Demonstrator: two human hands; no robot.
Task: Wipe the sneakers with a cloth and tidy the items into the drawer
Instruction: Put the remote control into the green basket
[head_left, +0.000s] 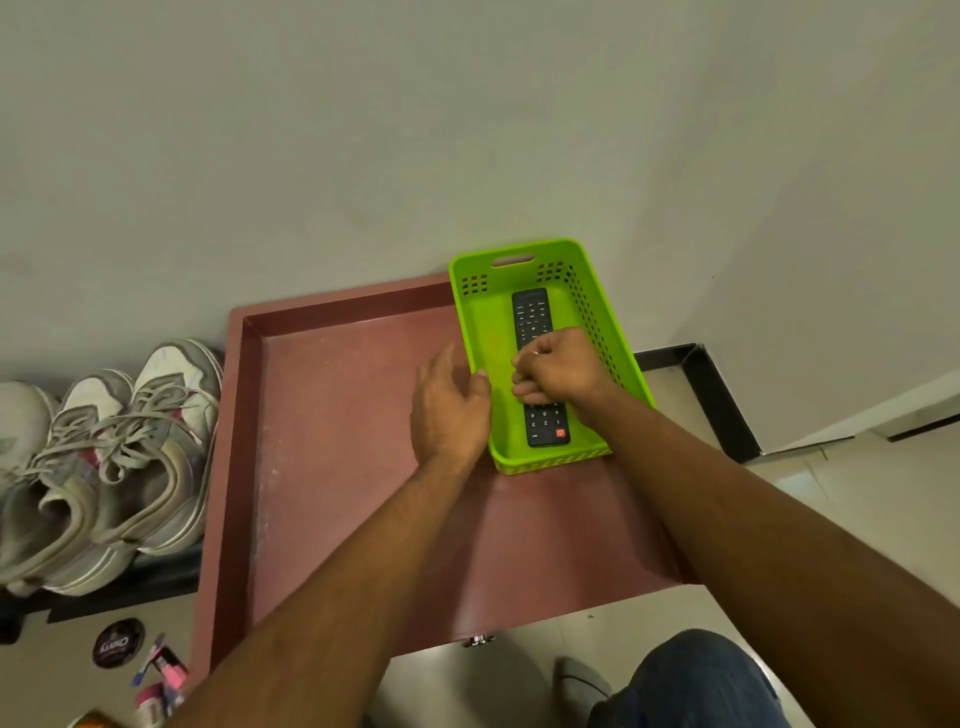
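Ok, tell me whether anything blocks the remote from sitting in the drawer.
Nothing visible does. The remote already lies in the green basket, which sits in the open drawer; right hand over it, left hand at the basket's edge.

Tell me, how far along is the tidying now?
Done: green basket sits in the open drawer. In hand: right hand sets the remote inside it; left hand steadies the basket. Left: round tin and pens remain outside; sneakers wiping cannot be judged.

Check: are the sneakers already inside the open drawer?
No, the sneakers sit on a dark shelf left of the drawer, outside its wall.
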